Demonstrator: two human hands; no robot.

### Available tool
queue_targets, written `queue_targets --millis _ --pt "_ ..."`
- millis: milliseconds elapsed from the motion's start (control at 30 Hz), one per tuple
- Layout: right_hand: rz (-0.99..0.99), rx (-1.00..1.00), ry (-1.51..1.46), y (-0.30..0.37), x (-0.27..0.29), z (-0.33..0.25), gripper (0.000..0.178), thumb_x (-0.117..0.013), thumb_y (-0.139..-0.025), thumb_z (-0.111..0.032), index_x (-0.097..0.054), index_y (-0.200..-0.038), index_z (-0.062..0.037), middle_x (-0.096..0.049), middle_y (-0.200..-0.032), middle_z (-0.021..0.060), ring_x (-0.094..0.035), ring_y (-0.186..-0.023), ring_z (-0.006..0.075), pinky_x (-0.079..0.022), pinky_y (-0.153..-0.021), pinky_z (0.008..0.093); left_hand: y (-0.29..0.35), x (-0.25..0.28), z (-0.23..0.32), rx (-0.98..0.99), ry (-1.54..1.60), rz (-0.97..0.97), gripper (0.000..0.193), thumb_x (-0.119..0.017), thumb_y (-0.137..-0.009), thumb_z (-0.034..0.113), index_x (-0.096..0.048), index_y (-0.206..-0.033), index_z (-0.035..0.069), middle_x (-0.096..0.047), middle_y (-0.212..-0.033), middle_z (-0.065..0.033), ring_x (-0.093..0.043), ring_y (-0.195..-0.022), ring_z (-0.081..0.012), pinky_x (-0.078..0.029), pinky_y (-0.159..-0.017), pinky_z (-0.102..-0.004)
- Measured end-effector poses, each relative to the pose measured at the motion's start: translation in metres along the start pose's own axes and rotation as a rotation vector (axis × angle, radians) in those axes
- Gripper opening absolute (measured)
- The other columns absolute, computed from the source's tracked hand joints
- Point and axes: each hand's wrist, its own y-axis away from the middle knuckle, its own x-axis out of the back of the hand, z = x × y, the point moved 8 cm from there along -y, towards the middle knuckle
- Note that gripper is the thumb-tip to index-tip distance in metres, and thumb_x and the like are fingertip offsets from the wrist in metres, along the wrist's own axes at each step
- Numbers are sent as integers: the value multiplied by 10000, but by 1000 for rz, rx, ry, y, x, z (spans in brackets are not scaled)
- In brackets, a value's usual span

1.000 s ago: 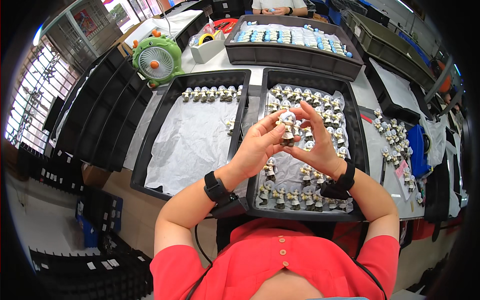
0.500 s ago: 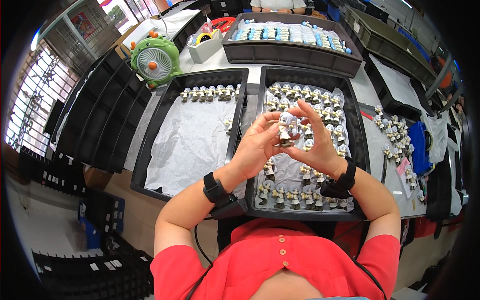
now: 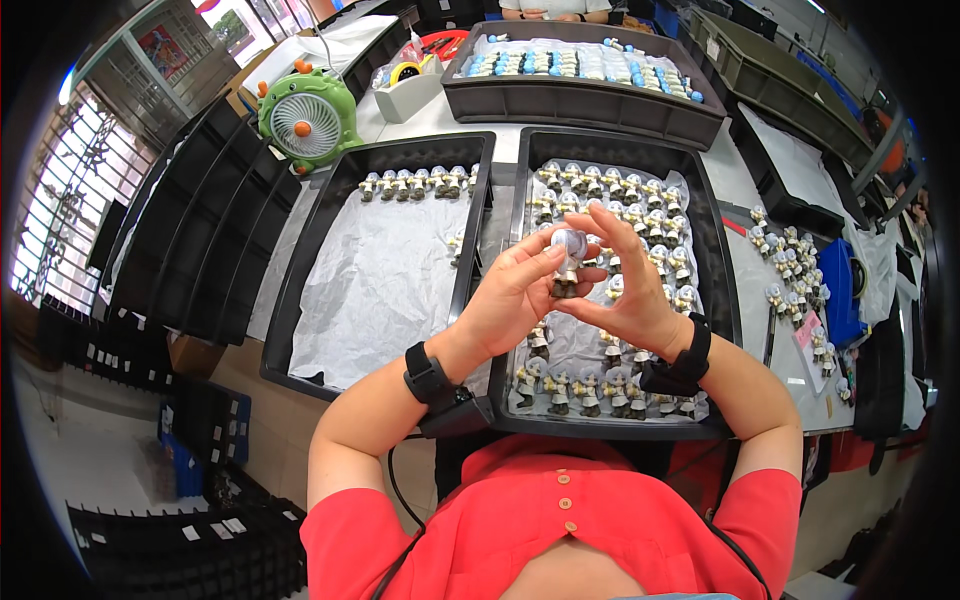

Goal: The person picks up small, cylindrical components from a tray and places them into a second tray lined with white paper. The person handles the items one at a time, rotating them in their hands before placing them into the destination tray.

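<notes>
A small figurine [image 3: 569,262] with pale grey hair, a light body and a dark base is held upright above the right-hand tray. My left hand [image 3: 508,292] grips it from the left, thumb and index finger at its head. My right hand [image 3: 637,302] curves around its other side, with the thumb by the base and the fingertips partly hidden behind it. Below my hands, rows of similar figurines [image 3: 588,388] lie on white paper in the black right tray [image 3: 712,300]. The black left tray [image 3: 275,340] is lined with paper and has a row of figurines [image 3: 418,184] along its far end.
Loose figurines [image 3: 795,270] cluster on the right of the table beside a blue holder [image 3: 838,290]. A grey crate [image 3: 590,112] of blue-and-white pieces stands at the back, and a green fan [image 3: 308,118] at the back left. Another person [image 3: 556,8] sits beyond the crate.
The figurine has been turned between my fingers, so its face no longer shows and more of the hair does. Both hands stay in nearly the same place.
</notes>
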Motion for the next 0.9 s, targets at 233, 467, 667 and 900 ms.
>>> queue_targets --millis 233,467,667,900 --pt "-12 -52 -19 0 3 4 1021 -842 -582 -104 -261 -1421 -80 -521 -1269 129 -508 -1129 287 -406 -963 381 -1 -1 2 12 72 -35 423 -378 -992 204 -332 -1364 9 -530 -1228 -136 -571 -1087 -240 -513 -852 -337" --pt "-8 -96 -84 1 2 10 1009 -839 -609 -114 -249 -1427 -90 -529 -1254 142 -537 -1118 265 -437 -946 368 -1 -4 4 2 58 -56 424 -363 -997 218 -331 -1366 12 -478 -1299 -144 -553 -1117 -237 -511 -852 -334" --pt "-25 -120 -76 0 1 11 1010 -845 -618 -135 -245 -1430 -102 -534 -1243 136 -578 -1033 233 -495 -872 347 0 -2 3 4 38 -41 442 -359 -996 244 -326 -1376 21 -463 -1316 -124 -527 -1153 -230 -501 -867 -331" --pt "-2 -122 -63 1 3 12 1012 -853 -617 -156 -252 -1431 -115 -546 -1218 129 -586 -1004 227 -497 -861 349 -2 -5 4 10 15 -70 478 -395 -981 291 -338 -1379 34 -466 -1297 -95 -520 -1163 -212 -488 -882 -322"
